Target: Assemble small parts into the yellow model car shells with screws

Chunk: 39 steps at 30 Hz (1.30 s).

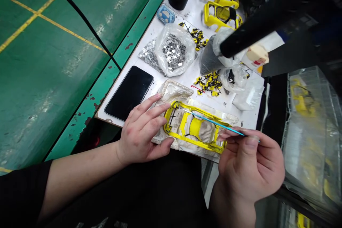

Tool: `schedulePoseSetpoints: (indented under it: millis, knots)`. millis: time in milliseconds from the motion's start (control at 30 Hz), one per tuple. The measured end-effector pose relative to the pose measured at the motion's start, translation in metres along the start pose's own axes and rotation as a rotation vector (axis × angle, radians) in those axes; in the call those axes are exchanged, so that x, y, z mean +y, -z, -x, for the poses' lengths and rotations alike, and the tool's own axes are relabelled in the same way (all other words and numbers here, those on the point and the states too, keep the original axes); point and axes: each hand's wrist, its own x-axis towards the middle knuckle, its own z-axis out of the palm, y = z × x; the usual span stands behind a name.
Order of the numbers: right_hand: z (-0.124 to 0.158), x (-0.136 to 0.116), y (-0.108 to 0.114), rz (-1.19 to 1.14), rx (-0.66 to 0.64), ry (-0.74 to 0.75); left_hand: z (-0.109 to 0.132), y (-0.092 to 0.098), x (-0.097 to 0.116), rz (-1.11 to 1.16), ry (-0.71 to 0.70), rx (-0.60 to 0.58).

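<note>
Pinching the blue tool [213, 123] betw. thumb & fingers of my right hand [251, 164], I've got its thin tip over the left end of the yellow shell [196, 128]; can't tell if it's touching. Shell lies in the pale cradle [177, 88] at the near edge of the counter [215, 104]. Left hand [141, 133] is loose, fingers spread round that same end, one fingertip by the cradle's rim, gripping nothing AFAICT. Step in hand, prob.: fine tool work at the shell's left end, left hand there to steady it. Next move calls for small, light tip control w/o scratching the yellow, & left fingers clear of the point, IMO.

Room's tight. Past the cradle, yellow-black parts [210, 82] & a small bag [242, 83] sit near, so not much slack for swinging the tool that way. Phone [129, 92] is just left, along the counter's edge; big bag [189, 41] of metal bits is beyond. Black tube [263, 17] juts in over the far right, so a high lift there could bump it. Near side drops off twd my lap: anything nudged my way might fall.
</note>
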Motion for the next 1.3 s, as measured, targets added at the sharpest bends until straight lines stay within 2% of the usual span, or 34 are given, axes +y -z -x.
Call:
schedulePoseSetpoints:
  millis: [167, 567, 967, 1133, 1300]
  knots:
    - [0.001, 0.001, -0.005, -0.014, 0.007, 0.021, 0.001, 0.000, -0.001, 0.002, -0.005, 0.010]
    - [0.001, 0.005, -0.012, 0.018, 0.091, -0.046, 0.000, -0.001, -0.001, -0.013, 0.001, 0.006]
    - [0.003, 0.009, -0.012, 0.038, 0.130, -0.083, 0.001, 0.000, 0.000, -0.003, 0.024, -0.004]
    - [0.002, 0.000, 0.000, -0.003, 0.143, -0.035, 0.000, 0.001, 0.001, -0.007, 0.014, -0.003]
    - [-0.008, -0.005, 0.032, -0.050, 0.275, 0.014, -0.001, 0.003, 0.000, -0.003, 0.003, -0.014]
